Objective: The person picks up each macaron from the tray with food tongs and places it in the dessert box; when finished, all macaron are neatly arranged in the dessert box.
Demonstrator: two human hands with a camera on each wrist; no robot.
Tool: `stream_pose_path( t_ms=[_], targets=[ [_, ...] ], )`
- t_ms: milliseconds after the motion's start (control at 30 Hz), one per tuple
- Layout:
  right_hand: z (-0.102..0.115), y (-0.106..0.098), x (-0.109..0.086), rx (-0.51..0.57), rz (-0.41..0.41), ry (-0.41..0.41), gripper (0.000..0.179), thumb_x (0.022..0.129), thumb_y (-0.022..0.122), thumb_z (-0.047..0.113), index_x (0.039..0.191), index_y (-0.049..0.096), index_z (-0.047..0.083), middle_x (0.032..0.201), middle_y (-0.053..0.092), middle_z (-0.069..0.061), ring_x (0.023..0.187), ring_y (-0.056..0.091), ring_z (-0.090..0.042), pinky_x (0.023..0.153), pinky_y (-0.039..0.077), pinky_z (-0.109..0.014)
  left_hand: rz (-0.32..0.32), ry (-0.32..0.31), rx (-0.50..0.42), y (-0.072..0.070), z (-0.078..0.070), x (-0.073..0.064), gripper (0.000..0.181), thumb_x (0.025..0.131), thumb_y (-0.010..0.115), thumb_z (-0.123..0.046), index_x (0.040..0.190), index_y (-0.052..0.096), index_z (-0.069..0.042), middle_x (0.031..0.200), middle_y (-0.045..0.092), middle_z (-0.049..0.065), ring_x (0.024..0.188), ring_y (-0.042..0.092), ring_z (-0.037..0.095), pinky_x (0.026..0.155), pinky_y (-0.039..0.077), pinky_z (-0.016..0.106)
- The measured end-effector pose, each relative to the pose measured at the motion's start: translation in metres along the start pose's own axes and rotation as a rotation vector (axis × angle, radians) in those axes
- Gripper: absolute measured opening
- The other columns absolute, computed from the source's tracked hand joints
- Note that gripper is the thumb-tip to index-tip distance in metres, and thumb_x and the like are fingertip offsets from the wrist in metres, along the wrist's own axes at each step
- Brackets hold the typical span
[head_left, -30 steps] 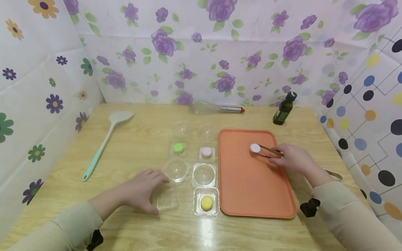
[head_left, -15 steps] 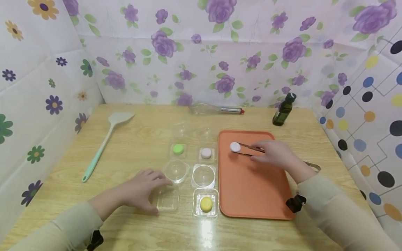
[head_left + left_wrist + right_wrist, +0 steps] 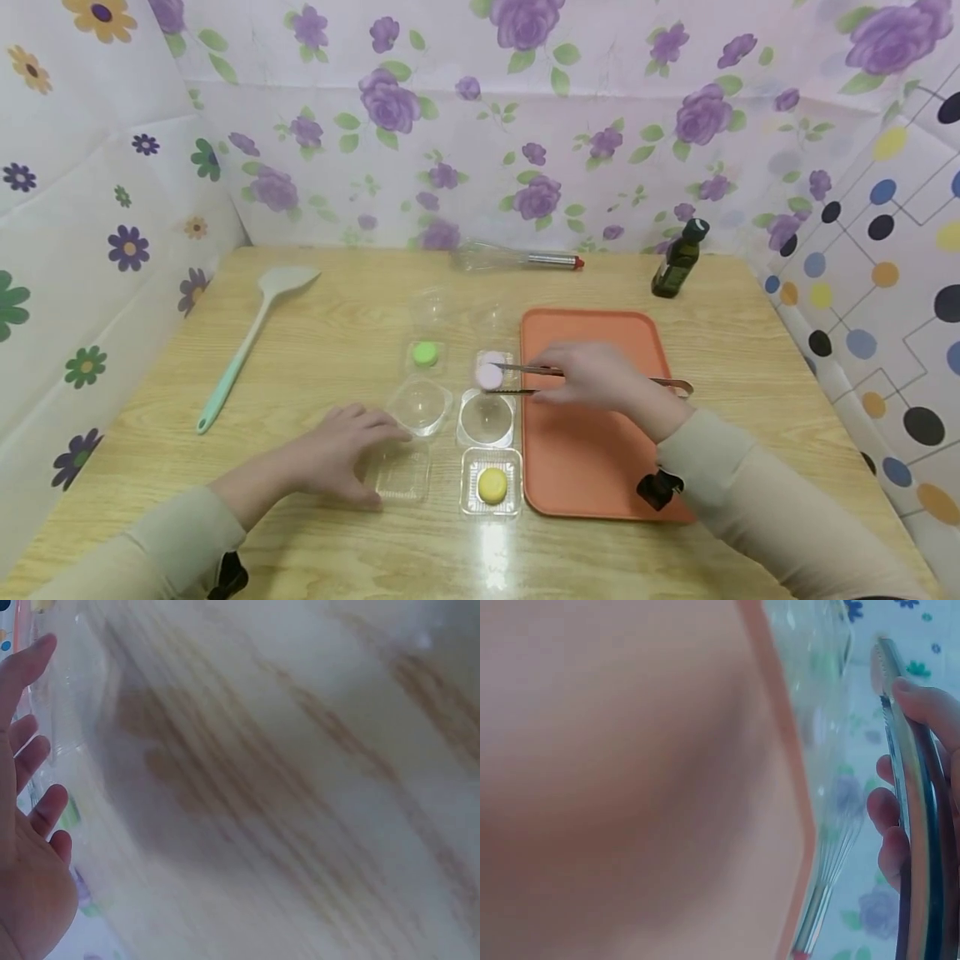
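Observation:
My right hand [image 3: 592,375] grips metal tongs [image 3: 528,369] above the left side of the orange tray [image 3: 607,467]. Between the tong tips is a pale pink macaron [image 3: 490,377], which partly covers another pale pink macaron [image 3: 492,357] in a small clear box. In the right wrist view, thumb and fingers close round the tongs [image 3: 922,825]. My left hand [image 3: 337,458], fingers spread and loosely bent, lies beside a clear plastic box [image 3: 403,475] with nothing in it; whether it touches the box I cannot tell. A yellow macaron [image 3: 492,485] sits in a nearer clear box [image 3: 467,500].
A green macaron [image 3: 425,354] sits in another clear box. Clear lids [image 3: 487,418] lie among the boxes. Farther back are a whisk [image 3: 517,259] and a dark bottle [image 3: 678,260]. A pale green spatula [image 3: 255,333] lies at the left. Patterned cloth surrounds the table.
My right hand has carried the tongs and pink macaron leftward from over the tray to above the box holding the other pink macaron. The left hand has barely moved.

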State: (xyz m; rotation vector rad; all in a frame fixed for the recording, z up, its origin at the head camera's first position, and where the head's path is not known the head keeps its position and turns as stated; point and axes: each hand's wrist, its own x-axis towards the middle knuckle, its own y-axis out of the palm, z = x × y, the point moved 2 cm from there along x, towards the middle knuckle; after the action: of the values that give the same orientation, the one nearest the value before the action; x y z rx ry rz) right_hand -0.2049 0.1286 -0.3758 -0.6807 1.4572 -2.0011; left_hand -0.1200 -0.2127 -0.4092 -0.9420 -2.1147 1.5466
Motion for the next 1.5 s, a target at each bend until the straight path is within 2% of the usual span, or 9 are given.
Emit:
stream_pose_path(
  t_ms=[300, 433, 567, 733, 833, 1033, 1267, 1500],
  targets=[
    [0.021, 0.007, 0.012, 0.007, 0.048, -0.073, 0.041, 0.081, 0.07, 0.042, 0.115, 0.067, 0.02, 0.112, 0.064, 0.004, 0.101, 0.06, -0.013, 0.081, 0.05, -0.035, -0.014, -0.01, -0.024, 0.003, 0.001, -0.002, 0.082, 0.06, 0.081, -0.044, 0.132, 0.053, -0.019, 0.126, 0.05, -0.005, 0.11, 0.04, 0.017, 0.099, 0.027, 0.048],
    [0.031, 0.009, 0.016, -0.016, 0.063, -0.115, 0.042, 0.081, 0.069, 0.045, 0.116, 0.066, 0.022, 0.112, 0.064, 0.006, 0.098, 0.061, -0.012, 0.075, 0.051, -0.034, -0.016, -0.009, -0.026, 0.003, 0.002, -0.003, 0.082, 0.061, 0.081, -0.047, 0.133, 0.053, -0.019, 0.124, 0.051, -0.006, 0.108, 0.04, 0.016, 0.098, 0.028, 0.048],
    [0.04, 0.012, 0.02, -0.037, 0.078, -0.119, 0.042, 0.08, 0.068, 0.048, 0.117, 0.065, 0.027, 0.113, 0.063, 0.01, 0.095, 0.061, -0.01, 0.067, 0.051, -0.032, -0.013, -0.018, -0.018, 0.004, 0.004, -0.003, 0.083, 0.061, 0.08, -0.05, 0.133, 0.052, -0.021, 0.125, 0.05, -0.007, 0.107, 0.04, 0.015, 0.098, 0.028, 0.047],
    [0.054, 0.017, 0.028, -0.048, 0.129, -0.155, 0.044, 0.081, 0.064, 0.052, 0.118, 0.064, 0.028, 0.11, 0.061, 0.013, 0.092, 0.06, -0.006, 0.063, 0.049, -0.029, -0.01, -0.031, -0.02, 0.007, 0.006, -0.004, 0.085, 0.06, 0.08, -0.052, 0.134, 0.051, -0.023, 0.127, 0.05, -0.008, 0.11, 0.039, 0.015, 0.1, 0.026, 0.047],
    [0.063, 0.019, 0.032, -0.058, 0.159, -0.18, 0.044, 0.082, 0.062, 0.053, 0.119, 0.064, 0.029, 0.112, 0.061, 0.014, 0.096, 0.059, -0.005, 0.064, 0.049, -0.028, -0.018, -0.02, -0.024, 0.007, 0.006, -0.004, 0.084, 0.06, 0.08, -0.051, 0.134, 0.051, -0.021, 0.127, 0.05, -0.007, 0.11, 0.04, 0.016, 0.099, 0.027, 0.048],
    [0.08, 0.025, 0.036, -0.086, 0.181, -0.233, 0.044, 0.08, 0.066, 0.051, 0.118, 0.064, 0.029, 0.108, 0.061, 0.012, 0.088, 0.059, -0.006, 0.056, 0.046, -0.026, -0.041, 0.004, -0.018, 0.006, 0.005, -0.004, 0.079, 0.061, 0.08, -0.05, 0.129, 0.056, -0.016, 0.125, 0.051, -0.005, 0.102, 0.04, 0.015, 0.094, 0.029, 0.047],
    [0.095, 0.038, 0.04, -0.113, 0.209, -0.297, 0.042, 0.08, 0.068, 0.048, 0.116, 0.065, 0.027, 0.108, 0.061, 0.011, 0.093, 0.058, -0.004, 0.065, 0.049, -0.025, -0.024, -0.026, -0.01, 0.005, 0.004, -0.003, 0.084, 0.059, 0.081, -0.051, 0.133, 0.053, -0.022, 0.124, 0.051, -0.008, 0.104, 0.041, 0.014, 0.097, 0.029, 0.047],
    [0.112, 0.045, 0.042, -0.181, 0.271, -0.285, 0.038, 0.081, 0.067, 0.048, 0.112, 0.066, 0.027, 0.102, 0.061, 0.012, 0.077, 0.057, -0.004, 0.052, 0.043, -0.022, -0.022, -0.021, 0.005, 0.006, 0.004, -0.003, 0.084, 0.059, 0.08, -0.051, 0.133, 0.053, -0.02, 0.124, 0.051, -0.007, 0.104, 0.041, 0.015, 0.096, 0.031, 0.047]
  ],
)
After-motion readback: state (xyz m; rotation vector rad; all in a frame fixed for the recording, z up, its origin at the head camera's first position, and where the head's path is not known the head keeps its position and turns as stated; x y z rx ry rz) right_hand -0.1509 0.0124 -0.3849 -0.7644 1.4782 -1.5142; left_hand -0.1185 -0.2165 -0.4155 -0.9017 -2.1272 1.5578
